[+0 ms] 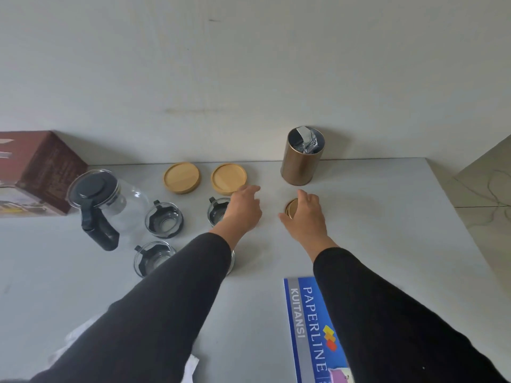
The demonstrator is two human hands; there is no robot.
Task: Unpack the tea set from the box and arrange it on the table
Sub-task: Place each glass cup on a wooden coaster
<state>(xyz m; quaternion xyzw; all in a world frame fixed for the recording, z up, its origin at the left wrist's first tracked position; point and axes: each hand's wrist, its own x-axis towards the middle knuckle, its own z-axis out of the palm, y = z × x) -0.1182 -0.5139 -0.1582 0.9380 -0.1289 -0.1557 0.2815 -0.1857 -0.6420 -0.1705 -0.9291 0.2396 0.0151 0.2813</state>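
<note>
Hovering over the table, the right hand curls round a small gold lid, w/ the open tin straight ahead & nearer it than the left hand, fingers relaxed, empty, by the coaster.

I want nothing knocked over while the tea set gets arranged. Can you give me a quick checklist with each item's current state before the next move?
1. Right hand has the small round lid: ok, fingers curl over it.
2. Left hand free: ok, open, holding nothing.
3. Left arm clear of the glass cups: not ok, it passes over two.
4. Tea canister upright: ok, open, foil pouch inside.
5. Glass teapot stable: ok, upright, lid on.
6. Wooden coasters laid out: ok, two flat.
</note>
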